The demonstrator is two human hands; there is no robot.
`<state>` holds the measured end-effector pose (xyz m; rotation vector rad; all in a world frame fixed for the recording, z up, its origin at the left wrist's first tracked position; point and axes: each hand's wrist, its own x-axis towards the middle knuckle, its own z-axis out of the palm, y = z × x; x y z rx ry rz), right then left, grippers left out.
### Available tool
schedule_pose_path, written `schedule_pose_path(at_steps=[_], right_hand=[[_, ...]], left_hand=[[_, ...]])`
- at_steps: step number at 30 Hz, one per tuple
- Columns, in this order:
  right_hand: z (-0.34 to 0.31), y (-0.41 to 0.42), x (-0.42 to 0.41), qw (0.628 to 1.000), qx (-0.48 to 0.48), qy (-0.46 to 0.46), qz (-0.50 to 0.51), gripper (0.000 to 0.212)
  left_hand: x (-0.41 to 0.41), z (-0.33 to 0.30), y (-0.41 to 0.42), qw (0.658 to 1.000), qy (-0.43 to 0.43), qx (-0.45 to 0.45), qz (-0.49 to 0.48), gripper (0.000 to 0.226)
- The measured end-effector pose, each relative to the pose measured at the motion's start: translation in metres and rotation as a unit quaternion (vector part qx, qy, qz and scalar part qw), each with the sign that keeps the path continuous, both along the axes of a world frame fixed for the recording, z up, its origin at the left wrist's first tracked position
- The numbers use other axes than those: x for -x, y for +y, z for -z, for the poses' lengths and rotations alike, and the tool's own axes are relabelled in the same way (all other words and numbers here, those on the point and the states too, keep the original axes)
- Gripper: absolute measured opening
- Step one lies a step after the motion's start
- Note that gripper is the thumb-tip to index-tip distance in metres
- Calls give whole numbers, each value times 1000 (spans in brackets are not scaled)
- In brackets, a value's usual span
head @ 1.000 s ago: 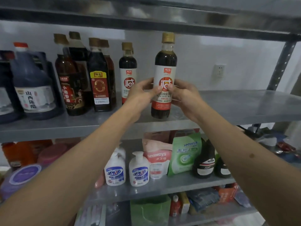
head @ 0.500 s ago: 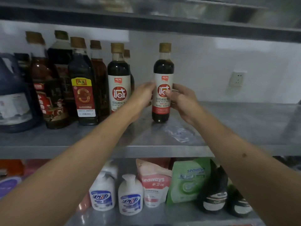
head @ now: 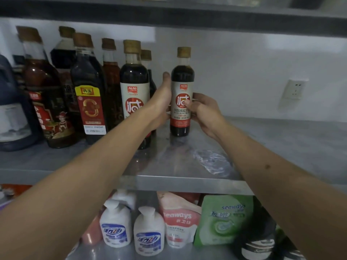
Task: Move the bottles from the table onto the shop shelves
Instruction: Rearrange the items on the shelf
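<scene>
1. Head view: soy sauce bottle [head: 181, 102], upright, base now down on the steel shelf [head: 281, 143]; a second ago it was held above the shelf edge.
2. Left hand [head: 159, 104] and right hand [head: 203, 111] both still grip its label.
3. Matching bottle [head: 134, 87] just left.
4. Judgement: placement near done; release remains.

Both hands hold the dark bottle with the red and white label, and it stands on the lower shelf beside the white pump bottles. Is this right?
Not quite. The head view shows both hands, left hand and right hand, holding the dark bottle on the upper shelf; the white pump bottles stand one shelf below.
</scene>
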<state>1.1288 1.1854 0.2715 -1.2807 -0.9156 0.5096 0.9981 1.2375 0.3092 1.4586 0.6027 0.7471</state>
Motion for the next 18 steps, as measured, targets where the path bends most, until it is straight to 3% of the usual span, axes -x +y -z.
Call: schedule_pose_path(at_steps=[10, 18], right_hand=[[-2, 4, -9, 999, 27, -1, -26, 52], [-4, -7, -1, 998, 65, -19, -6, 50]], left_hand=[[-10, 3, -1, 999, -11, -17, -25, 51], [-2, 11, -13, 995, 30, -91, 11, 61]])
